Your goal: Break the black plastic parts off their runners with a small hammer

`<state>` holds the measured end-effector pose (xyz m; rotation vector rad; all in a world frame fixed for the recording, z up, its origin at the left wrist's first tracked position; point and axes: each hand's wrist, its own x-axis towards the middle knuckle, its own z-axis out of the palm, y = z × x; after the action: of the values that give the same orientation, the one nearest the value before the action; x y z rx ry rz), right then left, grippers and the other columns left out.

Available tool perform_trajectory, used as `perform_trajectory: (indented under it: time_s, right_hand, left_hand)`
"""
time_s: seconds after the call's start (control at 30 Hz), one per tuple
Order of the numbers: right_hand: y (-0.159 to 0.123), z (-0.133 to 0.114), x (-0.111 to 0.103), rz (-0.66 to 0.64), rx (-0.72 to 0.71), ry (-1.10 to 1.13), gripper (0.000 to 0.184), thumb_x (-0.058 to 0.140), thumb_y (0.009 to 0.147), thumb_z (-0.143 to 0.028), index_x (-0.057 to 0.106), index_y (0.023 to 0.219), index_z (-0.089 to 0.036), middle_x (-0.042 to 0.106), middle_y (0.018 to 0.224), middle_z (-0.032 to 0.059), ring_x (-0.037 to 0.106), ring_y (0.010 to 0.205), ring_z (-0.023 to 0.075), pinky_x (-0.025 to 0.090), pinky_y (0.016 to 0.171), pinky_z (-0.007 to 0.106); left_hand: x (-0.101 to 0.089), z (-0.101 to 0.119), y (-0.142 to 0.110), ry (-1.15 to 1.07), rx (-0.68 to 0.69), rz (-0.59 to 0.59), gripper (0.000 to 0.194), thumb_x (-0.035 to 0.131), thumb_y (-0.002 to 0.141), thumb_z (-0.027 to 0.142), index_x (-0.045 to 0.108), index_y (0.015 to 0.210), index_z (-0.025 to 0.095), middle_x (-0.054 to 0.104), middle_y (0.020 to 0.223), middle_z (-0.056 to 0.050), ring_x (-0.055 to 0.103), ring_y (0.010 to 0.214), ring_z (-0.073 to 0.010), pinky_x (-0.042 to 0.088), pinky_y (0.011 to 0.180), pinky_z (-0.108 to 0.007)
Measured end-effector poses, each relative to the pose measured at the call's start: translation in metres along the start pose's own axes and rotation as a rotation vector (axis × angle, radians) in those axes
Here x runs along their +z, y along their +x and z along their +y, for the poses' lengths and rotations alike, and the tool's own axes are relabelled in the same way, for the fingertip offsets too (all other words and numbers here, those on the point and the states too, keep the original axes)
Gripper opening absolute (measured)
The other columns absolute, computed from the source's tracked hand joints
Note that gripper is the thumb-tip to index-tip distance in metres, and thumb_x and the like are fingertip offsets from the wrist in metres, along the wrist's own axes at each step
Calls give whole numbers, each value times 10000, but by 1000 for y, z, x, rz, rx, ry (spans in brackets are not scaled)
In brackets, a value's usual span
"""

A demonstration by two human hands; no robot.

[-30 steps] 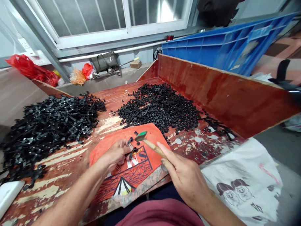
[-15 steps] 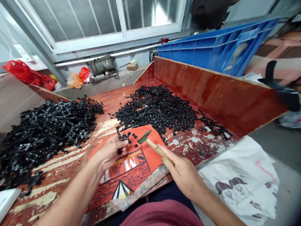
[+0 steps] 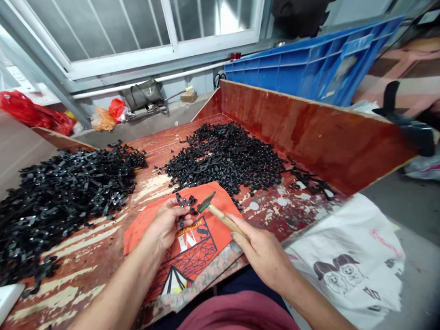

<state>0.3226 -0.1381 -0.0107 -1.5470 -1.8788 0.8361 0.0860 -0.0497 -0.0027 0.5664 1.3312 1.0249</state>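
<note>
My right hand (image 3: 257, 241) is closed around the pale wooden handle of a short knife (image 3: 207, 202), whose blade is dark with a green part near the handle. The blade points away and lies close to the fingers of my left hand (image 3: 170, 221). That hand pinches a small black plastic piece (image 3: 182, 202) with round knobs on it. A few loose round black bits sit by the fingertips. Under both hands an orange printed cloth (image 3: 221, 230) covers the front edge of the table.
On the worn red table (image 3: 152, 184), a large heap of black plastic pieces (image 3: 78, 179) lies left and a heap of smaller black pieces (image 3: 223, 155) farther back. A red board wall (image 3: 315, 134) borders the right side. Beyond it stands a blue crate (image 3: 303, 67). A white sack (image 3: 349, 270) hangs at front right.
The knife blade has come nearer to the left fingers and the loose round bits. My left hand still grips a black piece. The whole view has shifted slightly.
</note>
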Motion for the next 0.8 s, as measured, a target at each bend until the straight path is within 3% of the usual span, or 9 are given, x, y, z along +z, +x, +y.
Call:
perform_trajectory:
  time_s: [0.2,0.43,0.8]
  right_hand:
    - [0,-1,-1,-6,1,-16,469,420,988,-292,487,1451,-331,772,1035,38,722,980,252,543,850,331]
    - [2,1,1,-55,34,-50,465,405,999,-303,474,1459,-329,744,1140,44,701,1037,252,530,878,344]
    - [4,-4,-3,-4,-35,-194,480,412,992,-274,457,1469,-311,764,1081,50,736,932,256,568,781,341]
  left_hand:
    - [4,-6,-1,32,14,-24,217,614,719,-20,511,793,156,645,576,-23,600,416,-121,552,454,-225]
    - [4,-6,-7,2,62,-53,229,634,715,7,514,830,164,645,586,-7,567,402,-94,557,469,-229]
    - [7,-5,-6,49,39,-22,259,605,718,-20,480,826,180,640,575,1,576,396,-112,538,430,-225]
